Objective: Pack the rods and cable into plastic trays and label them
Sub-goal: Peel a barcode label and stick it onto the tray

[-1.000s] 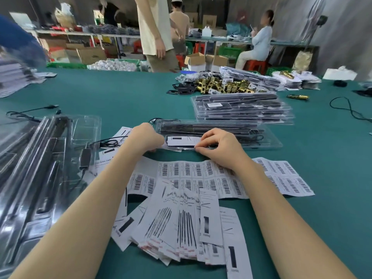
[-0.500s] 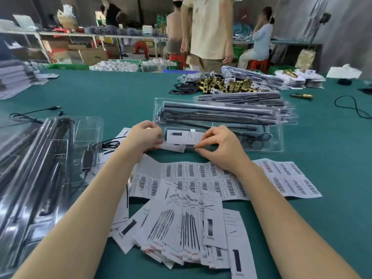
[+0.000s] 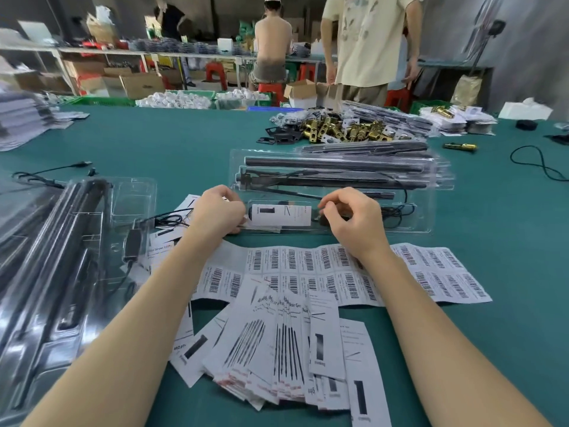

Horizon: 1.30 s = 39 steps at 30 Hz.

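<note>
A clear plastic tray (image 3: 426, 211) stands tilted up on its near edge in front of me, with black rods (image 3: 332, 166) and a coiled black cable (image 3: 397, 211) inside. A white printed card (image 3: 281, 214) sits in its lower pocket. My left hand (image 3: 218, 209) grips the tray's near left edge with curled fingers. My right hand (image 3: 351, 217) pinches the tray's front just right of the card. A sheet of barcode labels (image 3: 338, 269) lies under my wrists. A fan of printed cards (image 3: 286, 349) lies closer to me.
A stack of packed trays (image 3: 443, 167) lies behind the held tray. Open trays with rods and an adapter (image 3: 61, 257) fill the left. Brass fittings (image 3: 341, 131) and a loose black cable (image 3: 538, 163) lie farther back. People stand and sit beyond the green table (image 3: 169, 143).
The tray has tipped up from lying flat onto its near edge, showing its rods and card face-on. Both hands stayed at its near edge. A person behind walked to the right.
</note>
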Each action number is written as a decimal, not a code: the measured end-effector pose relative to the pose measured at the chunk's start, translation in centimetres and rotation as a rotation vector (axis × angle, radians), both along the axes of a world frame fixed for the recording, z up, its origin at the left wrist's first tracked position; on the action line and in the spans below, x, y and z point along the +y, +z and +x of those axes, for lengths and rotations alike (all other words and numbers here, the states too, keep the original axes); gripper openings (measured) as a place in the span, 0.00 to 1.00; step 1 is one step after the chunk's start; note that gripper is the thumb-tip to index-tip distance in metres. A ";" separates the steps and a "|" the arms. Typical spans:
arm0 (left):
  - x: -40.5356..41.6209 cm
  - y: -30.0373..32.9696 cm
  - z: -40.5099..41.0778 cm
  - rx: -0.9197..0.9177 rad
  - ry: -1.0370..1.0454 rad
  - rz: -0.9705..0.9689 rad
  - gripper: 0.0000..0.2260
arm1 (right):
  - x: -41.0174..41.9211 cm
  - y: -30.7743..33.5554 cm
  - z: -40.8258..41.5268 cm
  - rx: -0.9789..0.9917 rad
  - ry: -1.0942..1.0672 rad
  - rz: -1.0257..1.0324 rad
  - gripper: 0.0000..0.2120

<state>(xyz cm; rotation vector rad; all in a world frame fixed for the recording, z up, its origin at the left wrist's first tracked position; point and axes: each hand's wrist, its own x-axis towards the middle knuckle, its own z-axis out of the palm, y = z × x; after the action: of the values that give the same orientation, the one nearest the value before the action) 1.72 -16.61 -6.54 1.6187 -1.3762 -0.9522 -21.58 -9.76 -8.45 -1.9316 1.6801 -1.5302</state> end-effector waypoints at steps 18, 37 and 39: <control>0.3 1.2 0.6 0.523 -0.106 0.096 0.09 | 0.0 0.7 -1.1 -0.401 -0.271 -0.081 0.11; 0.7 1.2 0.8 0.462 -0.265 0.057 0.12 | -1.2 2.2 2.1 -1.591 0.101 0.382 0.03; 0.7 1.1 0.8 0.442 -0.275 0.062 0.11 | -1.2 2.1 2.3 -1.592 0.068 0.383 0.03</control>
<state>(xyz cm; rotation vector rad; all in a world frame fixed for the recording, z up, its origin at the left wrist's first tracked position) 2.55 -15.91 -5.40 1.1801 -1.2805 -1.4290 -19.31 -10.93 -6.33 -0.1895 0.9228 -1.6587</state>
